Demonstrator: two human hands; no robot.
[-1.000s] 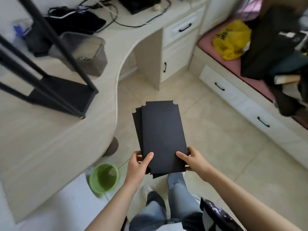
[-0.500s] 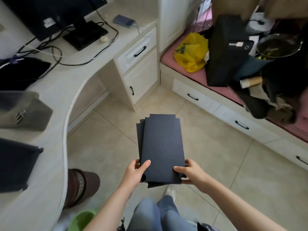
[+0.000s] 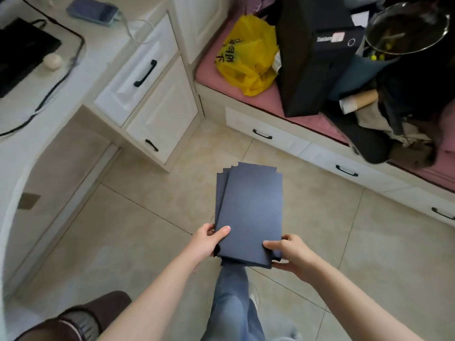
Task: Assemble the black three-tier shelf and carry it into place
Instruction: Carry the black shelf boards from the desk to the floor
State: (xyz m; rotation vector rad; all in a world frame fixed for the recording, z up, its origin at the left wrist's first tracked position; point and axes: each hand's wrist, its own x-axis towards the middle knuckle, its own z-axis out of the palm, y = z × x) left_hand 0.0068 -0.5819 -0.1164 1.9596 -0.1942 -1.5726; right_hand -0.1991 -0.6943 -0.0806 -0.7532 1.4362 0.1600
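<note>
A stack of flat black shelf boards (image 3: 250, 207) with notched corners hangs over the tiled floor in front of me, slightly fanned at the left edge. My left hand (image 3: 209, 241) grips the near left corner of the stack, thumb on top. My right hand (image 3: 286, 252) holds the near right corner, thumb on top and fingers underneath. The shelf's black frame is out of view.
A curved white desk (image 3: 22, 148) with drawers (image 3: 147, 77) runs along the left. A pink-cushioned bench (image 3: 320, 124) at the right carries a yellow bag (image 3: 248, 57), a black box (image 3: 312, 52) and clutter. A brown stool (image 3: 93, 313) stands at the lower left.
The view has swung to the right: the black frame on the desk and the green bin have left the picture. Both hands still hold the boards the same way.
</note>
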